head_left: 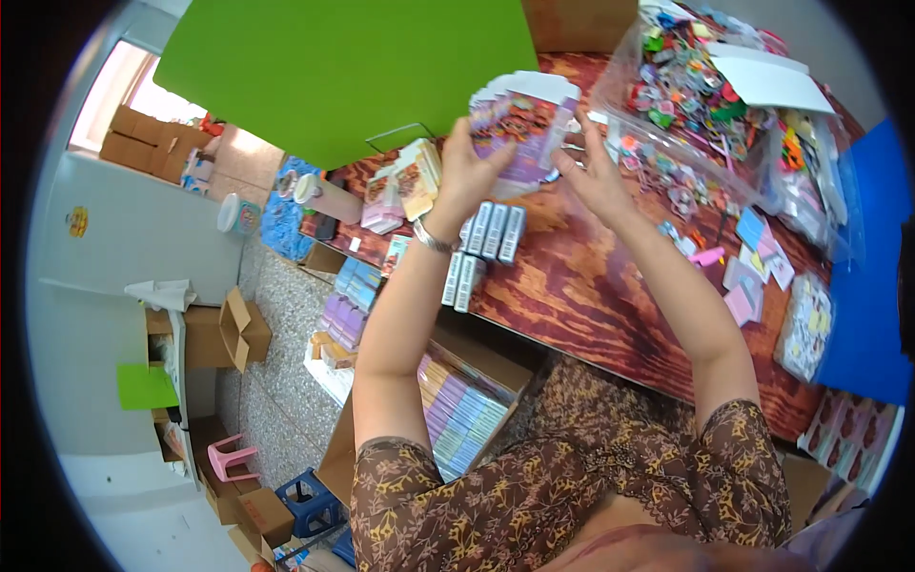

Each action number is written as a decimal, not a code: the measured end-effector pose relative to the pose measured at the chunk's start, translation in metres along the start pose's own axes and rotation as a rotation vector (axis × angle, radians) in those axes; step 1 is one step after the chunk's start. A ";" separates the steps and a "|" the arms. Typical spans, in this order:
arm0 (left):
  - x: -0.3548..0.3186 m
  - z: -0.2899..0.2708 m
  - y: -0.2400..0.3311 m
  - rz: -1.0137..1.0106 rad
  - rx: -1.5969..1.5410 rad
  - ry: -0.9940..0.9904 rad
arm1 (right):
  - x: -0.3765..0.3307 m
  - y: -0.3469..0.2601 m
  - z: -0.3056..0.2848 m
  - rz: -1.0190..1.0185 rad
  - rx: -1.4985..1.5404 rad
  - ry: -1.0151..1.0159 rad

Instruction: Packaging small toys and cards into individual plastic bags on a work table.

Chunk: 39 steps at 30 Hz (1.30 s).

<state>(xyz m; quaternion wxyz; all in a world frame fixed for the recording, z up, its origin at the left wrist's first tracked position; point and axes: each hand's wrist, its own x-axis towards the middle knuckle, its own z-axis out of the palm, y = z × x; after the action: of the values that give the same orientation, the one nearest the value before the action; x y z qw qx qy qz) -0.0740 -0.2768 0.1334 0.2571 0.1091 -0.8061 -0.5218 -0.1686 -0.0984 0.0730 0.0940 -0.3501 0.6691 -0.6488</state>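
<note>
Above the table, a stack of purple printed cards point(524, 119) with white top edges is slightly fanned. My left hand point(472, 172) grips its left side, the thumb lying over the front face. At the right edge of the stack, my right hand point(593, 172) curves its thumb and fingers around the side. Just below the cards stand several small white boxes point(496, 232) with dark edges, grouped in two rows. To the left of my left wrist lie stacks of cream and pink cards point(405, 186).
Clear bags of small colourful trinkets point(681, 95) cover the table's far right. Loose pastel cards point(753, 272) and a bag of white pieces point(805, 329) lie nearer. A cardboard box of packed cards point(467, 410) sits below the table edge. A green panel point(353, 76) rises behind.
</note>
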 end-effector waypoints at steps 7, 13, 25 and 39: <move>-0.124 0.117 -0.013 -0.512 -0.654 -0.049 | -0.111 0.011 -0.054 0.028 -0.197 0.130; -0.193 0.168 -0.076 -0.595 -0.470 -0.029 | -0.190 0.019 -0.079 0.580 -0.330 0.116; -0.196 0.146 -0.019 0.140 0.525 0.004 | -0.220 0.021 -0.102 0.450 0.122 0.279; -0.231 0.208 0.010 -0.113 -0.104 -0.241 | -0.269 -0.043 -0.124 -0.024 -0.470 0.034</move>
<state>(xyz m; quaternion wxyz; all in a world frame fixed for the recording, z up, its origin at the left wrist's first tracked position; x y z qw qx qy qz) 0.0121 -0.0063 0.0060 0.1338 0.0775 -0.7957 -0.5857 -0.0269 0.1640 0.0426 -0.0091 -0.3591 0.7992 -0.4820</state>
